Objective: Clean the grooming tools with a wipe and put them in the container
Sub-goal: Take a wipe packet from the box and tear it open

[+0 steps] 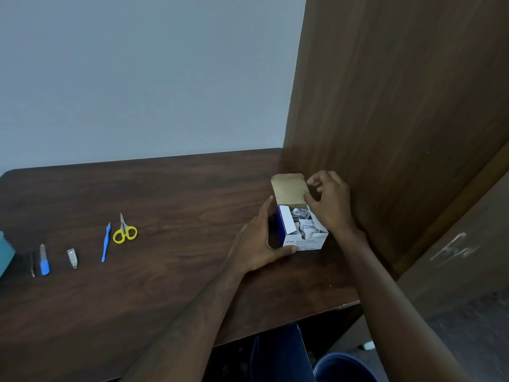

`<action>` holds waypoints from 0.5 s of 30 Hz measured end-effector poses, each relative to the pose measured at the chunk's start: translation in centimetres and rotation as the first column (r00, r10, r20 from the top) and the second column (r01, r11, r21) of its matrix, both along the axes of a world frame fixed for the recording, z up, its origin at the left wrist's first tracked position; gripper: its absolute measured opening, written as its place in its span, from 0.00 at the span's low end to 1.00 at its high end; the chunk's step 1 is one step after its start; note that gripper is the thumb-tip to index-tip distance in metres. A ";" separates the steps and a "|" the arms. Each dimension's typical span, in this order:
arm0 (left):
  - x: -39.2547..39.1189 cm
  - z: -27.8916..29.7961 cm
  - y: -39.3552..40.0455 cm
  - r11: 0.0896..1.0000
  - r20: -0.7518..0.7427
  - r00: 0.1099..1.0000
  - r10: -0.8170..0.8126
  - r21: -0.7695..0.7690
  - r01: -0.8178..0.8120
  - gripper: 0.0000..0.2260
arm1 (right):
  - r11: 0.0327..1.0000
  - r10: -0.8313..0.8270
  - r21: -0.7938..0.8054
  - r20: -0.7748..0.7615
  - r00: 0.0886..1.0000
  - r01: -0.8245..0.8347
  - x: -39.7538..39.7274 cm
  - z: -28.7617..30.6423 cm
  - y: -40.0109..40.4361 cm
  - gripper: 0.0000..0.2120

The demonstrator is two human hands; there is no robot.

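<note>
A: The step in hand looks like getting a wipe out of the box of alcohol swabs (pixel 303 230), which stands on the dark wooden table (pixel 165 285) at its right side, just beside the brown wooden panel (pixel 399 106). How should the person go about it?

B: The left hand (pixel 261 238) wraps the box's near-left corner, thumb along the front face, so it grips the carton and steadies it. That hold should stay low and firm, since a light carton would likely tip toward the pull. The right hand (pixel 330 199) hovers over the opening with fingers curled at the edge of the raised flap (pixel 289 188); whether it already pinches a packet cannot be told. It would do best to fold the flap well back and draw a single packet straight up.

A: And how does the box look?

B: White and blue, print on its near face, brown card inside the lid, crumpled white packets filling it.

A: The tools?

B: Well apart, in a loose row on the left of the table. Largest first: the blue-handled pick (pixel 106 242), the yellow-handled scissors (pixel 125 230) just to its right, the nail file (pixel 44 260) with its blue grip, a thin dark tool (pixel 32 264) beside that, and the small metal nail clipper (pixel 72 258) between file and pick. A teal object (pixel 5 252) shows at the left edge; it may be the container, though that's a guess.
</note>
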State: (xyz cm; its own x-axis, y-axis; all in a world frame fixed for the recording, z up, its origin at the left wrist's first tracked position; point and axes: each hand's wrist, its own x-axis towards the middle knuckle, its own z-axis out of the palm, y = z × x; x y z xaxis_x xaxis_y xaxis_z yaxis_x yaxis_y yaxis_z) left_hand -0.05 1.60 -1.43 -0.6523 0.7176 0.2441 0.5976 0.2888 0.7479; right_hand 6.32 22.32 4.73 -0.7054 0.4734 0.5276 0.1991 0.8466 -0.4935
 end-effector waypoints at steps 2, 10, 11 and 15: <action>-0.3 -0.1 0.1 1.000 -0.006 1.000 -0.012 -0.007 0.012 0.59 | 0.989 0.110 0.080 0.151 0.982 -0.123 0.7 0.6 0.0 0.06; -0.9 -1.1 0.4 0.999 -0.023 0.999 -0.039 -0.015 0.039 0.55 | 0.959 0.068 0.163 0.658 0.750 -0.230 1.8 2.0 0.0 0.08; -0.8 -1.1 0.5 0.999 -0.017 0.999 -0.040 -0.008 0.040 0.56 | 0.959 0.054 0.168 0.680 0.731 -0.227 1.7 2.1 0.0 0.09; -0.7 -1.3 0.5 0.999 -0.003 0.999 -0.038 -0.004 0.038 0.57 | 0.958 0.035 0.165 0.743 0.668 -0.234 1.0 2.5 -0.2 0.15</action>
State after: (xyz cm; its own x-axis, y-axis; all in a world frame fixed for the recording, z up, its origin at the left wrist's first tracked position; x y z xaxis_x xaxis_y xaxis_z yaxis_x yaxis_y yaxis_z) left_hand -0.80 2.06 -2.68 -0.6238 0.7428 0.2430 0.6103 0.2687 0.7452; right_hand 7.36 22.13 7.26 -0.9547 0.2785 -0.1044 0.2831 0.9585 -0.0323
